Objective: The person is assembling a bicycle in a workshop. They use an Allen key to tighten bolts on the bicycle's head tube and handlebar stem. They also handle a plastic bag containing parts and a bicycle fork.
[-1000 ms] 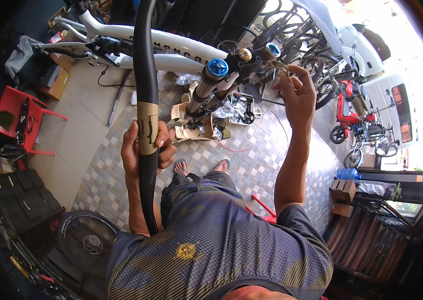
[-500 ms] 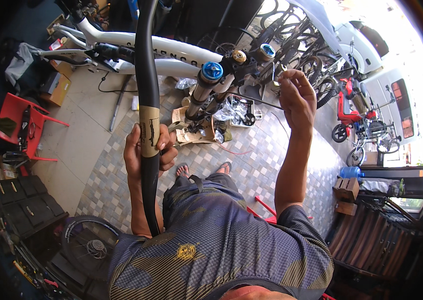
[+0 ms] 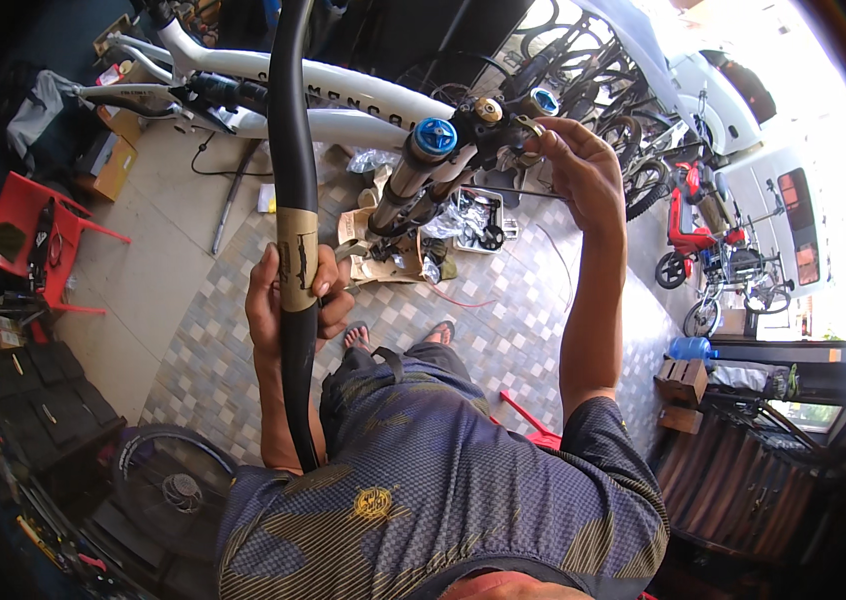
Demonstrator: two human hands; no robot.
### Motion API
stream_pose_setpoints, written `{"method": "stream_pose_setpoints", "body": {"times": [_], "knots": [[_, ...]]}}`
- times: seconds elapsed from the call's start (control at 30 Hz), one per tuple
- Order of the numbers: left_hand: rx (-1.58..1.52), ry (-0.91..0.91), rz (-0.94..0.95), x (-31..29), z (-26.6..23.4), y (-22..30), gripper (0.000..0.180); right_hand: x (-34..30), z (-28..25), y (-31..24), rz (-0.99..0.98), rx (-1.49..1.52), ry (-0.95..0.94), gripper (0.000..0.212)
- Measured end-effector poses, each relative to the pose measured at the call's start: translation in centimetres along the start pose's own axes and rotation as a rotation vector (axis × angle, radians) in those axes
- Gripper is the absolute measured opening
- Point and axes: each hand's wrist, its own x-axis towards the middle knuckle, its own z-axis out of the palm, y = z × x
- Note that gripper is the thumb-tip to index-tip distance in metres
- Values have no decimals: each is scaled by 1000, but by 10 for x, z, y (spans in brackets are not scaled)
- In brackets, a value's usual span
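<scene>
My left hand is closed around a black bicycle handlebar at its tan middle band, holding it upright in front of my chest. A small shiny metal piece sticks out beside its fingers. At the front of a white bike frame, my right hand pinches a small pale metal part, whose kind I cannot make out. The part is close to the stem area with a gold cap. Beside it stand fork legs with blue top caps. A thin dark rod reaches toward my right wrist.
Below the fork, a white tray and torn cardboard lie on the tiled floor. A red chair stands left, and a wheel lies lower left. Parked bikes and a red scooter are at right.
My right hand has moved left toward the stem area, bringing the small metal part closer to the gold cap. My left hand keeps its hold on the handlebar. The view has shifted slightly.
</scene>
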Motion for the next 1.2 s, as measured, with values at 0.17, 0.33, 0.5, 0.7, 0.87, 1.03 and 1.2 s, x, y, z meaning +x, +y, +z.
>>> {"method": "stream_pose_setpoints", "body": {"times": [0.17,0.33,0.5,0.7,0.87,1.03,1.2], "knots": [[-14,-9,6,0,-1,-1,62,1,1,-1,7,-42,32,26],[13,-4,12,1,1,-2,62,3,-7,6,19,-130,51,24],[12,-21,5,2,-2,-4,62,3,-9,7,31,-104,60,25],[-2,-12,-2,2,-2,-4,61,1,-4,4,-9,-170,96,28],[-22,-24,-8,3,-5,-5,61,2,-2,-2,-8,-242,114,31],[-33,-37,-4,3,-8,-7,61,3,2,-2,-27,-228,119,23],[-32,-41,-3,3,-10,-7,62,4,-3,0,-27,-222,101,33]]}}
